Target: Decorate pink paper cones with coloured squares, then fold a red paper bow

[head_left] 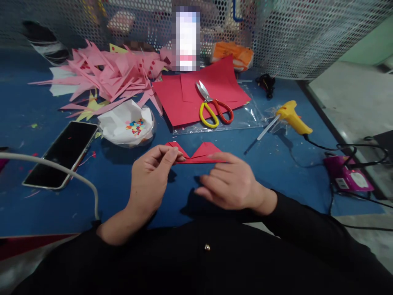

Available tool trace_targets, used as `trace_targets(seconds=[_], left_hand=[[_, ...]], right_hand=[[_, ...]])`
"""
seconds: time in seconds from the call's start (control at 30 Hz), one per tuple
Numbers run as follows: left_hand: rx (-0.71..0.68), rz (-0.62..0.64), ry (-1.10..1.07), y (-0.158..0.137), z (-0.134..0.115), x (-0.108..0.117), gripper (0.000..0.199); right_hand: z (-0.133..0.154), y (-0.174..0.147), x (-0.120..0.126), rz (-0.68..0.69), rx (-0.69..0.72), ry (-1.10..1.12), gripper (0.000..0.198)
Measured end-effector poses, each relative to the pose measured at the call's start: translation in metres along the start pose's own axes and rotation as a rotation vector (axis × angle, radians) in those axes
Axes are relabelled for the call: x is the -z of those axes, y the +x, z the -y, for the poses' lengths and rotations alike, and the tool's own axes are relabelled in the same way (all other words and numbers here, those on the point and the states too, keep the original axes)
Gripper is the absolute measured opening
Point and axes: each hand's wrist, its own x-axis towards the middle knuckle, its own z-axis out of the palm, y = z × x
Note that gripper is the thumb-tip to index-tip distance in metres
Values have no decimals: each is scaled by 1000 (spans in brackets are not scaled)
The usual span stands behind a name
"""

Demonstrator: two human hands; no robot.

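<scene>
A folded piece of red paper point(204, 152) is held up in front of me, with two peaked flaps and a V-shaped dip between them. My left hand point(150, 180) pinches its left end between thumb and fingers. At the right end, the index finger of my right hand point(231, 182) stretches over the paper. The other fingers of that hand are loosely curled, with the thumb apart from them and slightly blurred. Beyond the paper lie scissors point(211, 104) with one yellow and one red handle, resting on red paper sheets point(172, 100).
Pink paper scraps point(107, 78) are heaped at the back left, near a paper-lined bowl point(107, 125) of small coloured bits. A dark phone point(66, 151) lies left, under a grey cable point(61, 166). To the right are a yellow glue gun point(293, 116) and a purple power socket point(348, 174).
</scene>
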Motion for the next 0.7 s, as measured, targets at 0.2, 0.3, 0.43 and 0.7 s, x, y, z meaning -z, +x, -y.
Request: trace_targets(seconds=[0.2, 0.3, 0.43, 0.7], left_hand=[[-610, 259, 670, -3, 10, 4, 32], [-778, 402, 905, -7, 17, 0, 46], [-829, 498, 1006, -11, 24, -4, 66], [-830, 494, 1080, -12, 31, -6, 66]], right_hand=[[3, -21, 0, 225, -464, -192, 65], [17, -34, -12, 313, -447, -104, 82], [31, -40, -23, 329, -455, -98, 93], [34, -38, -22, 354, -425, -159, 88]])
